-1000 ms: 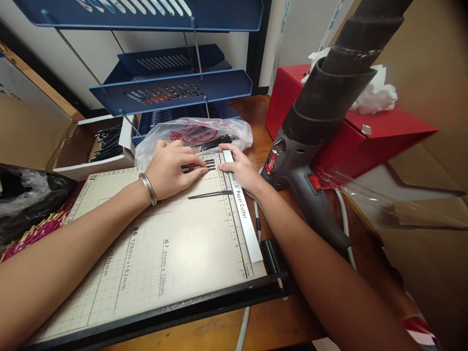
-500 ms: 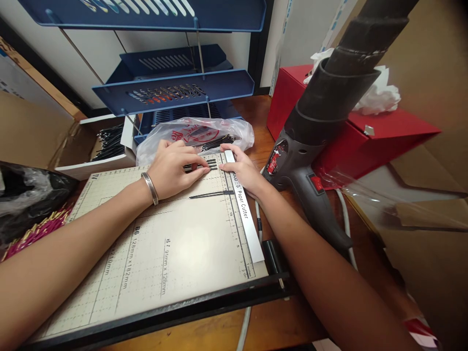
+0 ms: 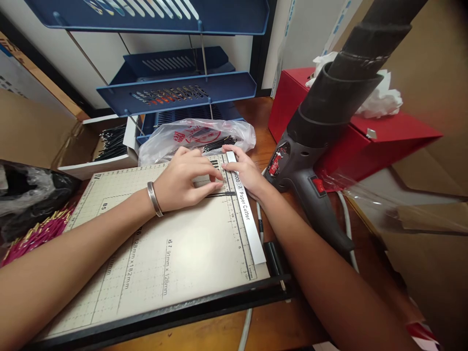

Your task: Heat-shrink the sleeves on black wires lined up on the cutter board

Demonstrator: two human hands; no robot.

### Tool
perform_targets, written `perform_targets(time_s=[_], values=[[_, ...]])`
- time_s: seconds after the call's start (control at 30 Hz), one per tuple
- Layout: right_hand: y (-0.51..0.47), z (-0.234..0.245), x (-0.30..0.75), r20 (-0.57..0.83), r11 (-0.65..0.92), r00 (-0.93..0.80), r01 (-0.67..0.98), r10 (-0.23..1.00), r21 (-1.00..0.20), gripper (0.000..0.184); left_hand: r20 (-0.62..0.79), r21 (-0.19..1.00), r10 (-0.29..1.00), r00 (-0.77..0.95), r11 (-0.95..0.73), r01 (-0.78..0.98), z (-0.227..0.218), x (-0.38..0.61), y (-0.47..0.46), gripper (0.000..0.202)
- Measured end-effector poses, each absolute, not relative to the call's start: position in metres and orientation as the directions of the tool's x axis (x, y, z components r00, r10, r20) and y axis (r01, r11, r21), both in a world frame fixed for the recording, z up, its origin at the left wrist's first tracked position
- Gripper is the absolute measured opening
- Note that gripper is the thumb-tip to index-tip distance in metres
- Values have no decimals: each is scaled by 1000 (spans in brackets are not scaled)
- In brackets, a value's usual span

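A cream paper cutter (image 3: 197,248) with printed size lines lies in front of me, a white strip (image 3: 248,224) along its right side. Over its upper part is my left hand (image 3: 190,178), thumb and forefinger apart, just above a pair of thin black wires (image 3: 224,194); it partly hides them. Other short black wires (image 3: 214,164) lie side by side farther up, partly behind the left fingers. My right hand (image 3: 246,170) rests at the cutter's far right corner, its thumb and fingers spread beside the white strip and its scale.
Behind the cutter are a clear plastic bag (image 3: 164,141) of black wires and a blue rack (image 3: 183,92). A white box (image 3: 129,139) of black wires stands left, near magenta wires (image 3: 40,234). A black heat gun (image 3: 310,126) and red box (image 3: 395,129) are at right.
My left hand has moved right and toward me, from the farther short wires to the nearer pair, and its thumb and forefinger have parted. My right hand stays at the corner.
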State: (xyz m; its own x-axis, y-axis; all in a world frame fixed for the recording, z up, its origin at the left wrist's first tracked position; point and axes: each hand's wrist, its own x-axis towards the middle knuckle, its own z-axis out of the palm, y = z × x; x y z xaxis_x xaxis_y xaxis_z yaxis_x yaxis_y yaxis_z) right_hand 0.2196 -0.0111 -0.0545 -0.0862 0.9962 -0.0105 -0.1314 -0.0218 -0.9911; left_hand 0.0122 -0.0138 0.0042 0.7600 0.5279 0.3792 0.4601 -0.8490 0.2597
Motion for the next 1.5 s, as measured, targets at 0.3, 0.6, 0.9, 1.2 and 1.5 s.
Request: perform_targets(time_s=[0.3,0.6,0.9,1.2,1.5], values=[[-11,-55,220,-13,-27,-94,-153,996,-988,64,296,309,509,808,-852,423,2,16,-17,24],[-10,-57,220,-16,-35,-103,-185,995,-982,66,279,261,521,807,-850,458,4,16,-16,25],[-14,-58,226,10,-33,-203,-210,979,-977,84,325,201,601,730,-798,568,1,11,-8,27],[-12,-62,227,44,8,-205,-171,978,-985,90,319,204,634,705,-772,602,1,10,-6,32],[-11,-63,228,58,24,-200,-166,978,-986,89,295,224,631,717,-776,590,4,9,-7,26]])
